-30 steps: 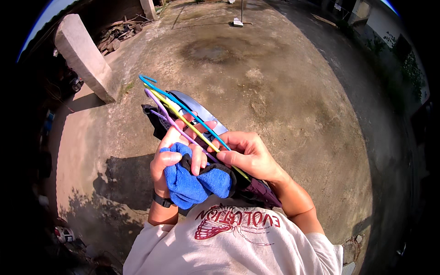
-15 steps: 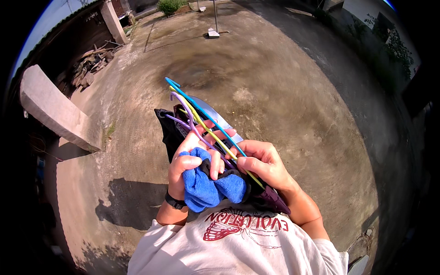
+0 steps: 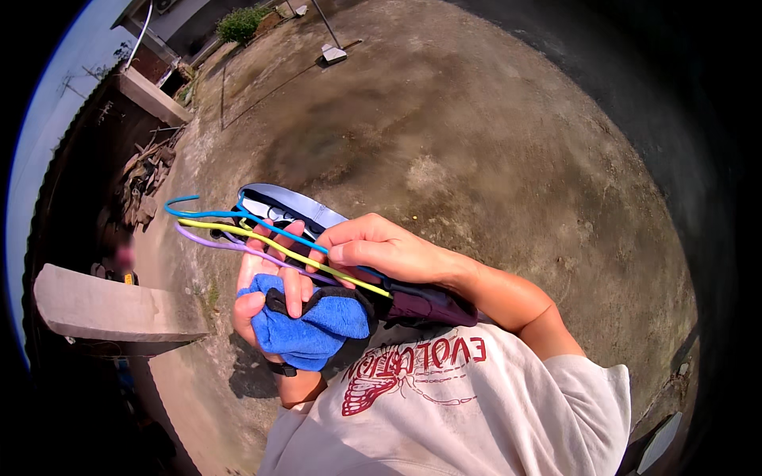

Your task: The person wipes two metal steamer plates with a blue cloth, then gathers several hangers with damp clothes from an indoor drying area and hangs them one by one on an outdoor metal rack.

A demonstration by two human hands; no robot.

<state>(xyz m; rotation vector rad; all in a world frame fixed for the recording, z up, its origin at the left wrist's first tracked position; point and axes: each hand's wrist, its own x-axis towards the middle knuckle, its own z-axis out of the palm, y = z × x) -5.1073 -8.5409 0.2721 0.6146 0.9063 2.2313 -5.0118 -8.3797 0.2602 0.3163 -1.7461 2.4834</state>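
Observation:
My left hand (image 3: 252,289) is closed round a bunched blue cloth (image 3: 313,329) with black edging, its thumb and fingers pressing on it. Three clothes hangers fan out across its fingers, hooks to the left: a blue hanger (image 3: 210,214), a yellow-green hanger (image 3: 305,258) and a purple hanger (image 3: 213,240). On the blue one, my right hand (image 3: 381,247) pinches the bar between thumb and fingers. Garments hang from the hangers: a pale blue piece (image 3: 298,201) behind them and a dark maroon piece (image 3: 432,305) beneath my right forearm. The hangers' far ends are hidden by cloth.
Concrete ground (image 3: 492,174) spreads ahead and to the right. At left stands a pale concrete pillar (image 3: 119,305), near a pile of wood scraps (image 3: 145,186). A thin pole on a block base (image 3: 333,54) rises farther off, with a green bush (image 3: 242,24) beyond.
My view has turned, and the hangers' hooks now point further left. The blue hanger has moved apart from the yellow-green one. My right hand has shifted up and left with it.

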